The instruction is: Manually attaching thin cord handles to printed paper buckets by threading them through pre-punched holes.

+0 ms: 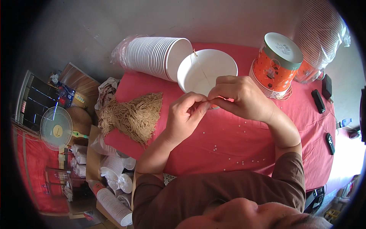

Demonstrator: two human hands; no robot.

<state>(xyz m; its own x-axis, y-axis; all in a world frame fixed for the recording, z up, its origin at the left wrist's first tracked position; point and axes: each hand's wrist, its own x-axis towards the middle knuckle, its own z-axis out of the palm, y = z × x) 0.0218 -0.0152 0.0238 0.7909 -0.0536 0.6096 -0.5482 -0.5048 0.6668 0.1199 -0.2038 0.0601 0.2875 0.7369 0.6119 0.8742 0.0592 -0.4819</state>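
My left hand (pixel 187 114) and my right hand (pixel 240 97) meet above a red-covered table (pixel 244 145). Their fingertips pinch a thin tan string at the near rim of a white paper bucket (pixel 207 70). The bucket lies tilted with its open mouth toward me, and the string runs across the opening up to its far rim. A heap of tan strings (pixel 133 114) lies to the left of my left hand.
A sleeve of stacked white paper buckets (pixel 152 57) lies on its side behind the string heap. An orange lidded bucket (pixel 276 63) tops a stack at the right, with a bagged stack (pixel 320 34) behind it. Small black devices (pixel 318 101) lie near the right edge. A fan (pixel 56 128) stands at left.
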